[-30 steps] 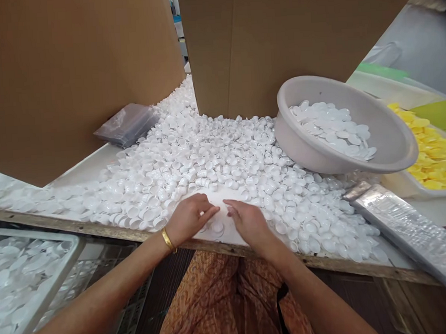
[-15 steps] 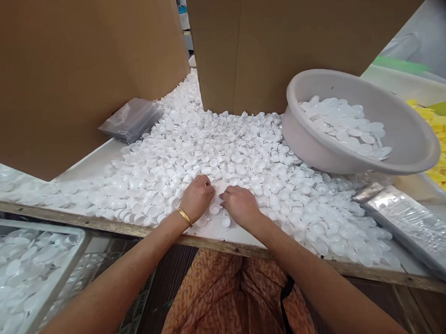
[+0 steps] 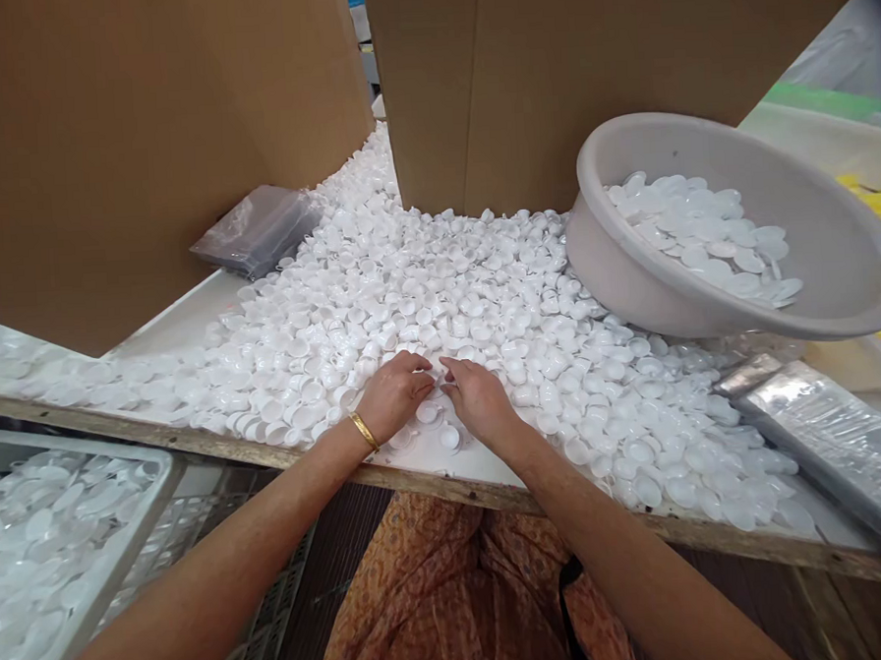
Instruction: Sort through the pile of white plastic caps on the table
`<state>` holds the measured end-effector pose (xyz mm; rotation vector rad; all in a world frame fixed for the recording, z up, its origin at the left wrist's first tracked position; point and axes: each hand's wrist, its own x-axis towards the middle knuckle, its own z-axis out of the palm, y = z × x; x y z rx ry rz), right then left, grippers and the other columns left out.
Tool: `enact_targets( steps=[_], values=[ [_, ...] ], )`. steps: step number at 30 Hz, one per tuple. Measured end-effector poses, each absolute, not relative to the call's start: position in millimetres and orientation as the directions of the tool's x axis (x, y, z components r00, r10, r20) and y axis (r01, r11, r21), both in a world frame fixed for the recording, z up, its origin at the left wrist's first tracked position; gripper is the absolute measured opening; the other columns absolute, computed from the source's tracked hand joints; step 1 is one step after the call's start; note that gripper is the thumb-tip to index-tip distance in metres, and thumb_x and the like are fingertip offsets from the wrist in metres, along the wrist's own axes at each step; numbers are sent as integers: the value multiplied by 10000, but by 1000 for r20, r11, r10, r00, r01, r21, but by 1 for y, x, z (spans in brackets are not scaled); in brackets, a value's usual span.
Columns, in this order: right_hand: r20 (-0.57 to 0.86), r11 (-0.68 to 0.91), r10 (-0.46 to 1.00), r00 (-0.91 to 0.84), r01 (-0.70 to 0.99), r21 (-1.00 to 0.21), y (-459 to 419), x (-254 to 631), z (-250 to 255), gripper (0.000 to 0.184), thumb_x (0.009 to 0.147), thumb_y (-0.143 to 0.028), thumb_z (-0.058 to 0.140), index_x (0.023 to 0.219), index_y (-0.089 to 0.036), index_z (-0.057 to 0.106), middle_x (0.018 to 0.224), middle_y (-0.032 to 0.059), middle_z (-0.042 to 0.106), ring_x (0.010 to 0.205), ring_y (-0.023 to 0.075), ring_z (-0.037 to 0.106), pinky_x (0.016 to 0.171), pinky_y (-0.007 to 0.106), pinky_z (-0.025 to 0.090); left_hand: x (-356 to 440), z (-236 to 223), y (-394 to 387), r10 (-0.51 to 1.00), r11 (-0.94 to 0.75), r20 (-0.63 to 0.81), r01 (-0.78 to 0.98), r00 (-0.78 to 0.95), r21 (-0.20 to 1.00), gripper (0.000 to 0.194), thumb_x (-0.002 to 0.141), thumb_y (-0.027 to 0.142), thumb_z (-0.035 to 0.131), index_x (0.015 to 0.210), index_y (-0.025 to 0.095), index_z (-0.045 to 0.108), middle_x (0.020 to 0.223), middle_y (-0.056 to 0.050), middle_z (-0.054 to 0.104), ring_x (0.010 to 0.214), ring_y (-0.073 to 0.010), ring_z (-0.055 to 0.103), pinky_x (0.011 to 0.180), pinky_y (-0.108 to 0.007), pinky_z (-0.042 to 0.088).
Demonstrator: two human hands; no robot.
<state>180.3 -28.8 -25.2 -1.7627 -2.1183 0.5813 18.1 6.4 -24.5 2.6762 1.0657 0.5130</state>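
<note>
Above a bare patch near the table's front edge, my left hand [image 3: 398, 398] and my right hand [image 3: 479, 399] almost meet at the fingertips. Each hand is closed in a pinch. A small white plastic piece [image 3: 438, 377] shows between the fingertips; its shape is mostly hidden. Just below them, a few small round white plastic cups [image 3: 450, 437] lie on the white tabletop [image 3: 484, 466]. Around both hands spreads a wide heap of similar small white plastic cups [image 3: 438, 281].
A tilted grey basin [image 3: 652, 289] holding white discs stands on the right, beside wrapped clear plastic bags [image 3: 834, 437]. Large cardboard boxes [image 3: 142, 139] rise behind the heap. A plastic packet [image 3: 254, 231] lies at left. Below the edge stands a white crate [image 3: 137, 523] of white pieces.
The fingertips of both hands have lifted slightly and now pinch around a white piece between them. The view has shifted a little, so the basin appears farther right.
</note>
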Motion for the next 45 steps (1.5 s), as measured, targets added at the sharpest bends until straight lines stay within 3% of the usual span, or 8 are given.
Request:
enact_targets(
  steps=[9,19,23,28,32,39,42,45],
  values=[
    [28,181,978,-205,779,-600,-23,184,-26,252,913,-216,397,1015,-167,622,938,52,621,886,140,552,776,235,401,23,-18,3,662,-735,141,601,736,313,248,873,200,451,735,126,642,901,-76,596,837,-168,506,726,-269,427],
    [-2,39,998,-63,652,-757,-20,179,-27,74,792,-166,553,761,-154,619,749,11,591,693,111,530,646,213,386,20,-14,-2,617,-755,41,577,786,313,291,909,161,320,866,107,603,929,-74,526,863,-170,446,746,-281,400],
    [-33,-2,999,-36,648,-762,-19,177,-29,93,780,-180,550,696,-161,586,694,-2,586,654,112,522,608,214,366,18,-13,-2,575,-797,34,549,818,252,313,910,163,314,789,107,598,892,-77,513,830,-173,429,715,-279,389],
    [-22,20,998,-51,700,-714,-21,177,-27,120,793,-169,544,680,-163,587,692,-1,570,660,116,504,614,221,344,17,-18,1,557,-804,57,520,829,289,321,913,176,311,773,111,593,879,-70,514,828,-165,432,709,-278,382],
    [-15,23,999,-44,749,-662,-20,177,-27,130,794,-157,541,674,-161,592,700,5,551,663,120,491,618,227,334,19,-23,-1,638,-723,53,573,768,386,289,910,208,330,817,120,589,863,-45,516,789,-140,451,685,-255,389],
    [-26,31,998,-63,747,-664,-20,175,-25,133,805,-162,540,696,-148,615,712,19,579,694,129,520,644,236,369,24,-21,-3,672,-696,75,593,737,406,277,899,213,368,812,117,612,897,-72,570,816,-146,519,718,-256,433],
    [17,63,997,-77,642,-764,-27,193,-8,169,853,-189,472,898,-155,631,880,42,621,714,117,561,685,245,421,20,-15,-9,684,-694,81,613,725,379,283,892,203,382,788,118,631,989,-108,590,877,-174,552,774,-293,458],
    [90,40,994,55,588,-808,-42,225,14,246,889,-255,405,1023,-175,595,979,50,614,710,113,589,685,255,451,11,-6,-21,741,-651,92,679,665,339,305,887,259,414,760,129,660,1029,-123,602,906,-211,572,806,-344,467]
  ],
)
